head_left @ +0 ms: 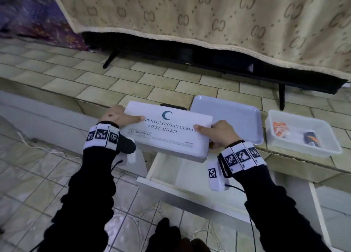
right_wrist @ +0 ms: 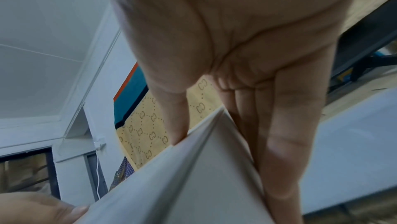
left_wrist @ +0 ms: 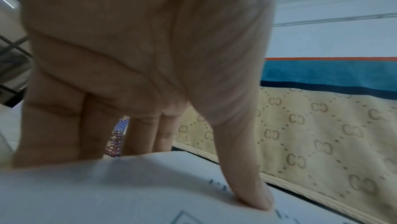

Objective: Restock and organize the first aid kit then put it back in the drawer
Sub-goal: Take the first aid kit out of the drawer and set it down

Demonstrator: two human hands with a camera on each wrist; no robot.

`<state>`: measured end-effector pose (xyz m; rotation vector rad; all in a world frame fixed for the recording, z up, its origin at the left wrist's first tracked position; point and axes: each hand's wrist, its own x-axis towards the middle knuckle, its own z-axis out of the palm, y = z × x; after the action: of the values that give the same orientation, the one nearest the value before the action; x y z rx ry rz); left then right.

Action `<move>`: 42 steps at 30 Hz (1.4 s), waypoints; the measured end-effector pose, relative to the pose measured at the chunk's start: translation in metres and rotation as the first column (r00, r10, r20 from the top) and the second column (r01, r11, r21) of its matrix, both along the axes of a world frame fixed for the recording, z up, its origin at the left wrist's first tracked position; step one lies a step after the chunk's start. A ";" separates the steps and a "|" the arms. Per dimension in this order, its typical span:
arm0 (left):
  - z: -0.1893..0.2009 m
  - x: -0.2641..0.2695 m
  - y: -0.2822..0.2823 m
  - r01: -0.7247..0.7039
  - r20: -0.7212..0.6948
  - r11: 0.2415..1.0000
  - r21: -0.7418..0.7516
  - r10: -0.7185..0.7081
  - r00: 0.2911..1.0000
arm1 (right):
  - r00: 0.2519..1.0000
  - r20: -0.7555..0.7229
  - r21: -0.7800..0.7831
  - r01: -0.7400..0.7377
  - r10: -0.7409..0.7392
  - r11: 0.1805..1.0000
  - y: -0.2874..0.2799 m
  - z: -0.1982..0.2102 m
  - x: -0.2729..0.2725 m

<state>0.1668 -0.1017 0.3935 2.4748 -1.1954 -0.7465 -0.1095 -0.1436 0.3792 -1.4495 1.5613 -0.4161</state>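
Observation:
A closed white first aid kit box (head_left: 169, 134) with a teal crescent and printed lettering is held above an open white drawer (head_left: 171, 174). My left hand (head_left: 121, 117) grips the box's left end, thumb on the lid and fingers down the side. My right hand (head_left: 218, 134) grips the right end the same way. In the left wrist view the thumb (left_wrist: 251, 185) presses on the white lid (left_wrist: 128, 193). In the right wrist view the box corner (right_wrist: 204, 168) sits between thumb and fingers (right_wrist: 285, 125).
An empty grey tray (head_left: 247, 122) lies on the tiled counter beside the box. A clear plastic tub (head_left: 326, 136) with an orange packet and a dark small item stands further right. A TV under a beige cloth (head_left: 209, 14) stands behind.

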 end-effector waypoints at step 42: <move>-0.057 -0.029 -0.157 0.475 0.249 0.876 -0.080 -0.444 0.861 | 0.923 0.378 0.040 0.063 -0.074 0.997 -0.053 -0.041 0.049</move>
<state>0.1380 -0.2591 0.3362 2.2176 -1.8987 -0.4731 -0.0608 -0.1962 0.3381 -1.2085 1.2993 -0.6728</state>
